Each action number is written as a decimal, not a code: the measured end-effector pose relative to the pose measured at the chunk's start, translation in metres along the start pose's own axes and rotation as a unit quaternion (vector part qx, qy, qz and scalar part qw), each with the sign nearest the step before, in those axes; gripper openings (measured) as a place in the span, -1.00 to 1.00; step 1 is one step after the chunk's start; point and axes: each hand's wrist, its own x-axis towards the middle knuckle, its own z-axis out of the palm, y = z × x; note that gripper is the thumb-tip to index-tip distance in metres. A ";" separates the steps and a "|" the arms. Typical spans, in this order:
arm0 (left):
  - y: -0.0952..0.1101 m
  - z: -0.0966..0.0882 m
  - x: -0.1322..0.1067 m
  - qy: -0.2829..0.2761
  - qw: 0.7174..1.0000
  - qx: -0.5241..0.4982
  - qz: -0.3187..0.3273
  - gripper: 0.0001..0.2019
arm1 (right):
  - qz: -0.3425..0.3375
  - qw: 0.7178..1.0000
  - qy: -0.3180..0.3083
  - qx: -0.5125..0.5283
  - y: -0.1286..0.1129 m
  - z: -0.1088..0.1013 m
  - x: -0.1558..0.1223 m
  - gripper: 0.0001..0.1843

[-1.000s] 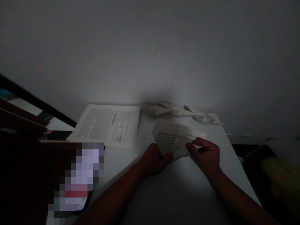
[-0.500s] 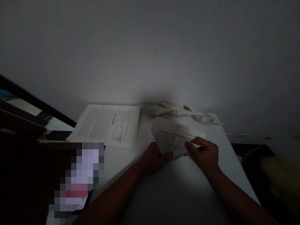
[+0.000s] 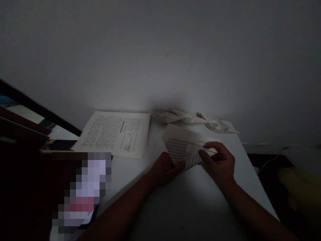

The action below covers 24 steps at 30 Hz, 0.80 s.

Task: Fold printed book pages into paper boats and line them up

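A folded sheet of printed paper (image 3: 179,144) is held just above the white table (image 3: 175,207), between my two hands. My left hand (image 3: 167,170) is closed on its lower left edge, with the thumb lying on top. At the right edge my right hand (image 3: 219,162) pinches the sheet between thumb and fingers, where paper layers stand slightly apart. Beyond it, several folded paper boats (image 3: 165,117) made of printed pages lie in a row along the wall. To the left rests a stack of printed pages (image 3: 112,134).
At the table's left edge is a phone-like object (image 3: 87,219), mostly blurred out. A dark slanting rail (image 3: 40,107) stands at the far left. The grey wall (image 3: 160,60) borders the back. Something yellowish (image 3: 301,190) sits low beyond the right edge.
My right hand's fingers have shifted slightly, and the paper layers at the right edge are parted a little more. My left hand stays in place.
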 end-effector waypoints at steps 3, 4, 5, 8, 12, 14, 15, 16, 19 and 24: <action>0.002 0.005 0.001 0.044 0.999 0.018 -0.010 -0.74 | 0.050 0.991 0.006 0.123 0.001 0.002 0.001 -0.40; 0.002 0.008 0.001 0.060 0.998 0.028 -0.015 -0.74 | 0.068 0.983 -0.001 0.169 0.002 0.003 0.002 -0.35; 0.001 0.011 0.002 0.079 0.996 0.044 -0.017 -0.75 | 0.086 0.974 -0.010 0.210 0.003 0.004 0.003 -0.35; -0.004 0.017 0.003 0.142 0.986 0.086 -0.005 -0.69 | 0.140 0.950 -0.058 0.274 0.005 0.010 0.001 -0.58; -0.005 0.019 0.005 0.169 0.978 0.120 0.009 -0.67 | 0.189 0.946 -0.157 0.210 0.005 0.020 -0.006 -0.79; -0.005 0.019 0.005 0.165 0.976 0.139 0.017 -0.64 | 0.192 0.949 -0.170 0.182 0.004 0.024 -0.008 -0.75; -0.004 0.019 0.005 0.164 0.975 0.147 0.022 -0.64 | 0.193 0.950 -0.171 0.177 0.003 0.025 -0.009 -0.73; -0.004 0.019 0.005 0.163 0.974 0.154 0.026 -0.63 | 0.194 0.950 -0.170 0.176 0.003 0.025 -0.009 -0.72; -0.004 0.019 0.006 0.169 0.970 0.172 0.034 -0.64 | 0.201 0.948 -0.171 0.177 0.003 0.025 -0.008 -0.72; -0.003 0.021 0.007 0.192 0.959 0.206 0.006 -0.67 | 0.213 0.944 -0.178 0.178 0.004 0.026 -0.008 -0.70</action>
